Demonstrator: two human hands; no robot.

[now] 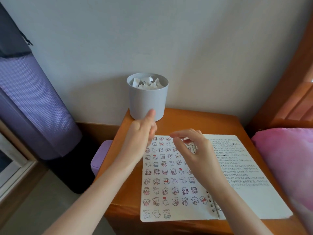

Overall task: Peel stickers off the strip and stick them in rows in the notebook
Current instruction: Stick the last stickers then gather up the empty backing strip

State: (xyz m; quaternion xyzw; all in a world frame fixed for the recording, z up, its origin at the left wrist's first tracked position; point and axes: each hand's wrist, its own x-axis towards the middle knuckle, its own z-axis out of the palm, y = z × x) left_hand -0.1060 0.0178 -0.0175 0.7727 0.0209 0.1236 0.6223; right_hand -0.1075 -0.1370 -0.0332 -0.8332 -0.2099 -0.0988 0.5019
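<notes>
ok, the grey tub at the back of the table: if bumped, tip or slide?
Probably light: the grey tub holds only paper scraps. Likely slides rather than tips on the smooth wooden table, as it looks about as wide as tall. It stands at the table's corner, so a shove could drop it.

- The white spiral-bound notebook (250, 202) is showing dark handwritten lines across its right page.
- Small cartoon bear stickers (165, 181), outlined in black with red, pink and brown touches, are patterning its left page in rows.
- The orange-brown wooden tabletop (199, 121) is showing a glossy, even tone.
- The pale grey round plastic tub (147, 102) is holding white paper scraps (147, 83).
- The purple rolled mat (33, 102) is displaying a fine dotted weave.
- The fluffy pink cushion (286, 158) is looking bright.
</notes>
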